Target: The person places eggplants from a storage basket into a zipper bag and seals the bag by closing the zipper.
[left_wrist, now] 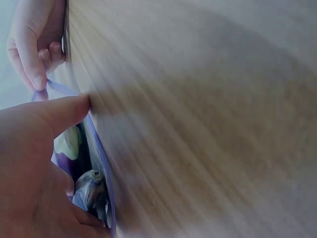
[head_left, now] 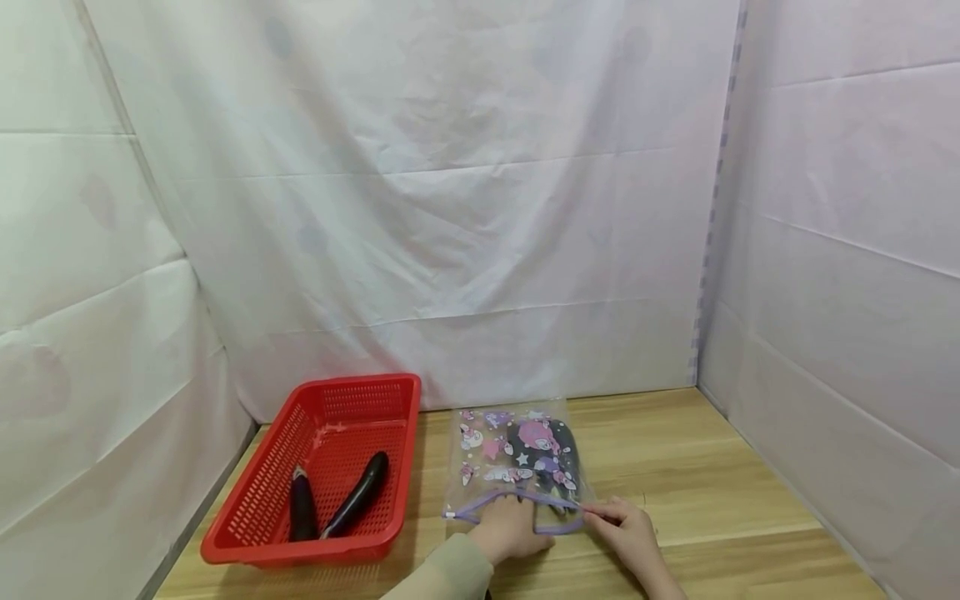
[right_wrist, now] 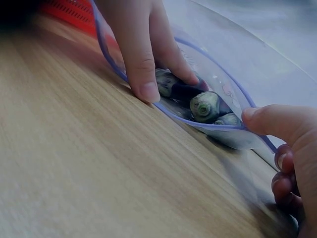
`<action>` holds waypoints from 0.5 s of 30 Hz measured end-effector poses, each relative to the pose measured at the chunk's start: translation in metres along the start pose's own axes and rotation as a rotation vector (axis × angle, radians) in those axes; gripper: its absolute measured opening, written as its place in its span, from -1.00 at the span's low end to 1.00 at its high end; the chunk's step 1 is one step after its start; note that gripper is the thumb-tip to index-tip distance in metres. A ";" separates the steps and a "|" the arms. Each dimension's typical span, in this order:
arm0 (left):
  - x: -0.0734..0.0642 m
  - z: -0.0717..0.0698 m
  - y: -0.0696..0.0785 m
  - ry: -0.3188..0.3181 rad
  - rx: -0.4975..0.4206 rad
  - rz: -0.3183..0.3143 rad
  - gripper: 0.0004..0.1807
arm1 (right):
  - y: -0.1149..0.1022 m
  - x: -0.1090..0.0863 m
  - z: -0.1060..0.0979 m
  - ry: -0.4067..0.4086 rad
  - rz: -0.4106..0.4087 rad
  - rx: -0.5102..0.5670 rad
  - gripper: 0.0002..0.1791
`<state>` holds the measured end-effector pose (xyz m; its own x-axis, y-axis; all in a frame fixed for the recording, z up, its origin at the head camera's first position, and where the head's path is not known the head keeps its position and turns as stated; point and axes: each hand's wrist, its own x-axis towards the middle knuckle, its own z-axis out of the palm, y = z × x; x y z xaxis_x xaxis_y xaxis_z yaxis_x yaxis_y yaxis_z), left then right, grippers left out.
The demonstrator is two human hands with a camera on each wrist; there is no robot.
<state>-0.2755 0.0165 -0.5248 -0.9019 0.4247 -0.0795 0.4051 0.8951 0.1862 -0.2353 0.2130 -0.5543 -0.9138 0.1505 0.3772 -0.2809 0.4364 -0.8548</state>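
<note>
Your left hand (head_left: 513,527) reaches into the mouth of a clear, flat plastic bag printed with pink and purple cartoons (head_left: 495,454). Its fingers are extended, not clenched; the index finger meets glossy dark-purple eggplants (right_wrist: 205,106) inside, thumb at the lower edge. Your right hand (head_left: 626,529) pinches the purple zip rim (right_wrist: 171,115) at its right end. Bag lies flat on the wood-grain worktop (head_left: 712,483), right of the red perforated plastic basket (head_left: 300,552), where two more long eggplants (head_left: 358,496) (head_left: 302,508) lie.

Working inside the mouth looks best done gently: hold the right pinch firm so the gap stays wide, press the stem ends inward with flat fingers, and mind that the thumb doesn't drag the rim.

Hard to make out: the number of bagged eggplants; print and overlap confuse it. Your left fingertips are partly hidden inside, so any light grip there can't be ruled out. Left forearm cut off by the frame.
</note>
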 end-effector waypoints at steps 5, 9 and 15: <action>-0.006 0.002 0.001 -0.010 0.009 0.010 -0.15 | 0.022 0.002 0.006 0.006 -0.001 -0.001 -0.87; -0.014 0.004 0.001 -0.001 0.022 0.034 -0.06 | 0.042 0.005 0.008 -0.001 -0.010 -0.009 -0.86; -0.027 0.009 0.000 0.021 0.049 0.066 0.00 | 0.040 0.005 0.003 -0.016 -0.037 0.004 -0.88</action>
<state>-0.2503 0.0064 -0.5312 -0.8758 0.4803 -0.0479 0.4700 0.8711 0.1427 -0.2522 0.2282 -0.5876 -0.9075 0.1199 0.4027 -0.3156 0.4380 -0.8417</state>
